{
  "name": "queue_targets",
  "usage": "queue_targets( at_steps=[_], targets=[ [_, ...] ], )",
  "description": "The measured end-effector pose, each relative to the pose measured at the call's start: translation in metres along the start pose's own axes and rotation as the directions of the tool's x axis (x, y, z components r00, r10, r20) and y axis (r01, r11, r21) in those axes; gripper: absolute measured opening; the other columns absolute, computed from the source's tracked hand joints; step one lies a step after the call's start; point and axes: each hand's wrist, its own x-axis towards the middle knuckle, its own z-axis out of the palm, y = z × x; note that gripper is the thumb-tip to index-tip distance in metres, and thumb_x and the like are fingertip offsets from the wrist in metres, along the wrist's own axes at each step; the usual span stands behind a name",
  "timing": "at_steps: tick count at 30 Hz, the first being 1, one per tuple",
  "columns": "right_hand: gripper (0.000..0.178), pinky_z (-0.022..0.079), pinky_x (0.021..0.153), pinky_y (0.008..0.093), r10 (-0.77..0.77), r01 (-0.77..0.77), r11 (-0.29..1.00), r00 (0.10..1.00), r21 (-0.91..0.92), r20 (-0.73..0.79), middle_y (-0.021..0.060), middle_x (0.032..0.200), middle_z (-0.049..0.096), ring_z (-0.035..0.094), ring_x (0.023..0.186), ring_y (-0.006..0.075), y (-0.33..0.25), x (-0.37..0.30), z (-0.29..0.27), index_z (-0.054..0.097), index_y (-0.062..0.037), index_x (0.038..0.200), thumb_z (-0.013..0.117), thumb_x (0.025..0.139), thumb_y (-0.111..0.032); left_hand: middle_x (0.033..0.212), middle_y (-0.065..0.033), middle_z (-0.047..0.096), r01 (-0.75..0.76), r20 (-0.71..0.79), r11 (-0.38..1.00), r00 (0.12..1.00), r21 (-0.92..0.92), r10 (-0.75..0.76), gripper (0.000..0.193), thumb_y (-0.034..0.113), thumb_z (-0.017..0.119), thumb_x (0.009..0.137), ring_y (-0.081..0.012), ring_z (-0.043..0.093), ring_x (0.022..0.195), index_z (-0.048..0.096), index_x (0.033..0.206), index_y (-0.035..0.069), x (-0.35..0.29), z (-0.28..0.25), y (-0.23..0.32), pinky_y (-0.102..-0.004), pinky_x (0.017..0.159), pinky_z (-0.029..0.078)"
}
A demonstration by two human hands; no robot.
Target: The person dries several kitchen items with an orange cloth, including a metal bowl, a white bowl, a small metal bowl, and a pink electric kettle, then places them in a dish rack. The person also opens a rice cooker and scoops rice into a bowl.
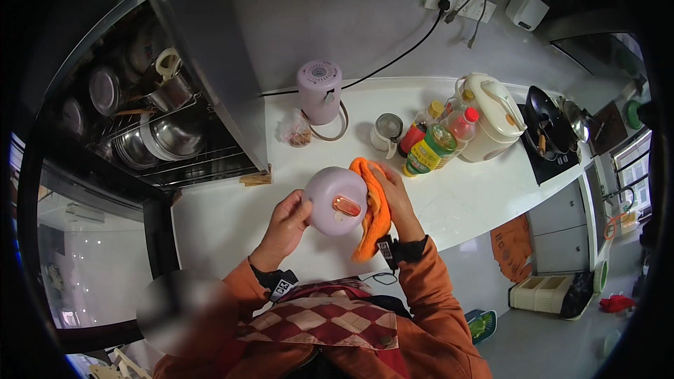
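Observation:
I hold a round lilac lid with a small orange-brown handle over the white counter. My left hand grips its left edge. My right hand presses an orange cloth against the lid's right side, the cloth hanging down below my palm. A lilac appliance body with a cord stands further back on the counter.
A dish rack with steel bowls is at the left. Bottles, a glass jar and a white rice cooker crowd the right, beside a stove with a dark pan. A small bag of food lies near the appliance.

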Motion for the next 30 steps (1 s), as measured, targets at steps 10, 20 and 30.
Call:
queue_targets(
  at_steps=[10,20,30],
  targets=[
    [0.039,0.05,0.075,0.0301,-0.013,-0.058,0.9,0.987,0.432,0.162,0.0081,0.098,0.059,0.059,0.085,0.0162,0.022,-0.04,0.029,0.051,-0.0011,0.114,0.052,0.094,-0.035,0.13,-0.006,0.049,0.075,-0.075,0.984,0.993,-0.162,-0.089,0.05,0.042,0.037,0.098,-0.0184,0.047,0.119,0.043,0.133,0.007,0.008,-0.022,-0.007,-0.0377,0.102,0.036],
    [0.034,0.046,0.072,0.0208,-0.291,0.285,0.955,0.954,0.081,0.077,0.0023,0.095,0.058,0.053,0.082,0.0071,0.01,-0.069,0.067,0.052,-0.0009,0.113,0.064,0.088,-0.022,0.121,-0.0037,0.053,0.335,0.024,0.934,0.942,-0.121,-0.334,0.069,0.061,0.057,0.082,-0.0194,0.051,0.112,0.043,0.13,0.014,0.0,-0.024,-0.014,-0.0408,0.094,0.042],
    [0.038,0.047,0.08,0.0272,-0.527,0.567,0.765,0.824,-0.307,0.21,0.0087,0.1,0.059,0.056,0.089,0.0136,0.012,-0.084,0.076,0.049,0.0012,0.116,0.062,0.088,-0.02,0.125,-0.0066,0.051,0.297,-0.009,0.869,0.945,-0.396,-0.328,0.063,0.05,0.059,0.085,-0.0212,0.051,0.113,0.042,0.13,0.009,-0.006,-0.014,-0.011,-0.0379,0.099,0.04]
  ],
)
